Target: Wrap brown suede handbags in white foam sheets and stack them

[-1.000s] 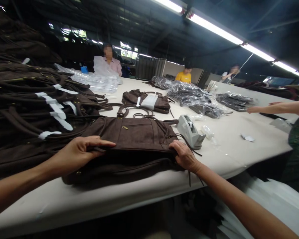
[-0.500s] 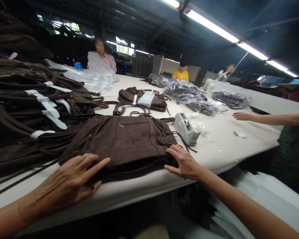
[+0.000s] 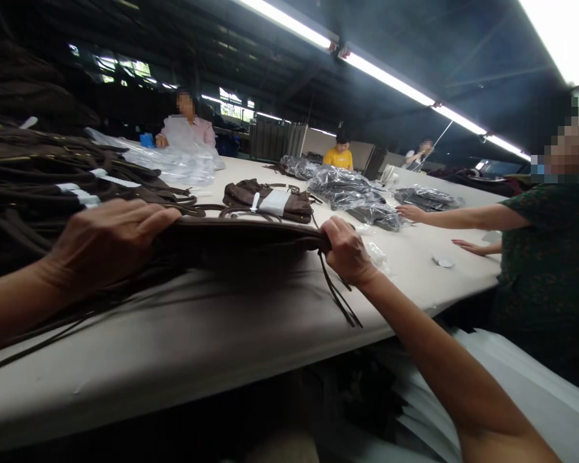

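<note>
L hand at approx. 9 o'clock, back up, knuckles bent, fingertips aimed twd 3; thumb mostly hidden underneath. L forearm bare, enters btwn 8 & 9, near-horiz., wrist fairly straight. R hand just off ctr twd 3–4 o'clock, fingers curled over in a pinching grip, pointing approx. 10; thumb n/v. R forearm bare, slants in from approx. 4, wrist nearly in line. Hands well apart, abt same ht.
</note>
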Demonstrator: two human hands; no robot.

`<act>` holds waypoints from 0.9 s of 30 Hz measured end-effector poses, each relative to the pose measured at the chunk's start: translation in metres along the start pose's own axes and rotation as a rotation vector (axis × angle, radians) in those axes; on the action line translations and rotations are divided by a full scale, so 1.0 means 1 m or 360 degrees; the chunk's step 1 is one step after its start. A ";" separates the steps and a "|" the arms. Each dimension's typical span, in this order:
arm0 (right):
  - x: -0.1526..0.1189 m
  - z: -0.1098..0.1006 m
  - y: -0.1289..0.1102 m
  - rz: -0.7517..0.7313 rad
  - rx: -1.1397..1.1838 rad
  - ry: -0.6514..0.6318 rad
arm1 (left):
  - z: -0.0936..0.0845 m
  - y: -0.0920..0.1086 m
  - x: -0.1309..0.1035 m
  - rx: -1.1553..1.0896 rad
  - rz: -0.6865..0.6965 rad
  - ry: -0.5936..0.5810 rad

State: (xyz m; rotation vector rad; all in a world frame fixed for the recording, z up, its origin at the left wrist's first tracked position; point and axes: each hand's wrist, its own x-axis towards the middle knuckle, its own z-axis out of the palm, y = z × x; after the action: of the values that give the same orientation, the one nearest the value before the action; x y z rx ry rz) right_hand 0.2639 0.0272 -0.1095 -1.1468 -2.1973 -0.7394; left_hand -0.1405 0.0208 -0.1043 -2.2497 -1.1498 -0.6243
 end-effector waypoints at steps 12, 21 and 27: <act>-0.087 0.057 -0.048 -0.0265 0.0467 -0.0595 | 0.055 0.006 -0.105 -0.0155 0.0485 -0.0346; -0.074 0.046 -0.051 -0.0107 0.0860 -0.0862 | 0.056 -0.019 -0.084 -0.0324 0.0348 -0.0632; -0.085 0.037 -0.057 -0.0225 0.0721 -0.0666 | 0.053 -0.016 -0.111 -0.0308 0.0215 -0.0629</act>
State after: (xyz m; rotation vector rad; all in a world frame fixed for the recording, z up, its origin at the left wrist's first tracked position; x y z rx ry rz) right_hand 0.2491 -0.0217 -0.2054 -0.9786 -2.6269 -0.0306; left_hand -0.2041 -0.0030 -0.2081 -2.6742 -1.1417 -0.2498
